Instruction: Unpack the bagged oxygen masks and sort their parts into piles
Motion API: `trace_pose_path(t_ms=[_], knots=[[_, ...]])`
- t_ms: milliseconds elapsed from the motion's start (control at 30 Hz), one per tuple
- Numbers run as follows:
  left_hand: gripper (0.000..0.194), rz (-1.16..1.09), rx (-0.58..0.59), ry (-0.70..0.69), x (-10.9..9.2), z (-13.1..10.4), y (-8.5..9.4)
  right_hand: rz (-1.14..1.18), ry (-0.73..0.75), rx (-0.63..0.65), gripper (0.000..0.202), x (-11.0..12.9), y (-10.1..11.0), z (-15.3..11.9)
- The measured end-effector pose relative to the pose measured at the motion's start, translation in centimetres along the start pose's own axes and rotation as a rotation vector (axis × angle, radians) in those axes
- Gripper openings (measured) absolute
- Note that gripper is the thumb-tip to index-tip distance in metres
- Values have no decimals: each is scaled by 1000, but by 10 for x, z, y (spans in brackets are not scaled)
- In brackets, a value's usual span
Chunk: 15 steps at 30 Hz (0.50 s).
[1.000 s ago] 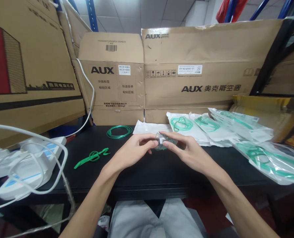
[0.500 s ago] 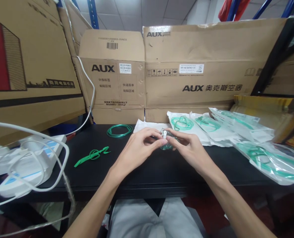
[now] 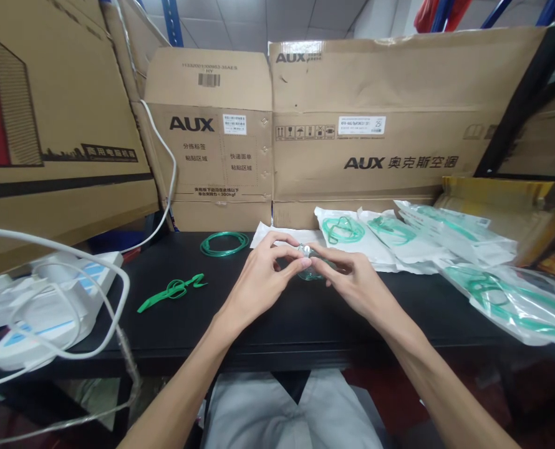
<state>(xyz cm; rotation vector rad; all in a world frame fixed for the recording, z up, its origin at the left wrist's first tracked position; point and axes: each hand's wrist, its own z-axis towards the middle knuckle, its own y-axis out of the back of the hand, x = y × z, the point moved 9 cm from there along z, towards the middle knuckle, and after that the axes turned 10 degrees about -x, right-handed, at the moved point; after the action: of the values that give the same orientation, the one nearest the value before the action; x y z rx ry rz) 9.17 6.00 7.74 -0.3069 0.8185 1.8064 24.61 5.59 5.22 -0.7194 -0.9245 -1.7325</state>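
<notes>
Between my two hands, above the black table (image 3: 268, 324), is a small clear, green-tinted plastic piece (image 3: 308, 272) with a white part on top. My left hand (image 3: 269, 274) pinches it from the left, thumb and fingertips at the white part. From the right, my right hand (image 3: 352, 274) grips it with thumb and index finger. The fingers hide much of its shape. A coiled green tube (image 3: 224, 244) lies to the left, behind a green strap (image 3: 172, 293). Just behind my hands is a flat white wrapper (image 3: 264, 236).
Several clear-and-white packets with green tubing lie on the right, one near the front (image 3: 516, 302). A white power strip (image 3: 48, 330) with looping cables occupies the left. Cardboard boxes (image 3: 399, 81) stand along the back. A yellowish box (image 3: 506, 199) sits behind the packets.
The white part between my fingertips looks shorter and more turned than before. Both hands still hold the plastic piece, and the view has shifted slightly.
</notes>
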Motion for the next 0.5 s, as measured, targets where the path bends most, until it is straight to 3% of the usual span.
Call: trace_pose_path(t_ms=[267,500], knots=[[12,2,55,-86,-5,-1,-4,-52,-18,-15,46,-1,3,1],[23,50,90,-175,-16,-3,1,-195,26,138,40,3,-3,-1]])
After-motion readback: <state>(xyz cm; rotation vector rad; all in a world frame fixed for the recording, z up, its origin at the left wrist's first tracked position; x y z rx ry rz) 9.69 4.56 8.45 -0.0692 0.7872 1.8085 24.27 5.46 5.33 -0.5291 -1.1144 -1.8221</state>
